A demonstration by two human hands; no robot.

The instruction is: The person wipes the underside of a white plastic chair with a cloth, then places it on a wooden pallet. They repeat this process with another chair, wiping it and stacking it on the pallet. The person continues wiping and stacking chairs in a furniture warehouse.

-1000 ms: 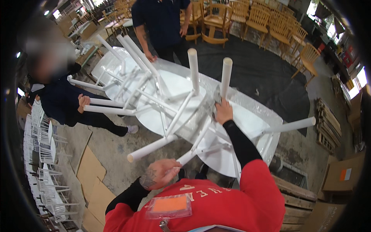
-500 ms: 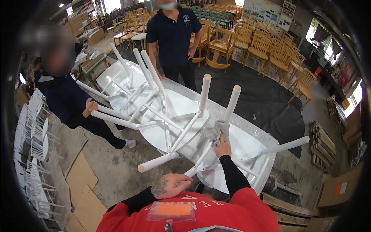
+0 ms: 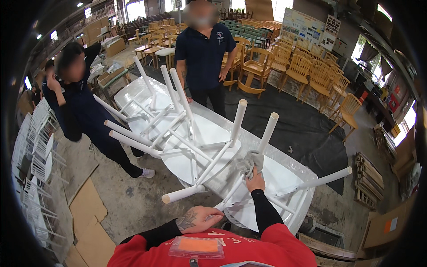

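My right hand grips a crumpled grey rag, pressed around the lower part of a white chair leg. My left hand lies bent over the end of the near leg of the same chair, its fingers close together; the leg's tip is hidden under them. This chair's white seat lies upside down on a table with a shiny, film-like cover. To its left, another upturned white chair seat rests with its legs and stretchers pointing up.
One person in dark blue stands across the table; another person stands at the left. White chairs line the left side. Wooden chairs fill the back. Cardboard covers part of the floor, and wooden slats are stacked at right.
The person at the left has let go of the chair leg and raised both hands toward the head. My view has tilted up slightly. Both my hands stay at nearly the same places.
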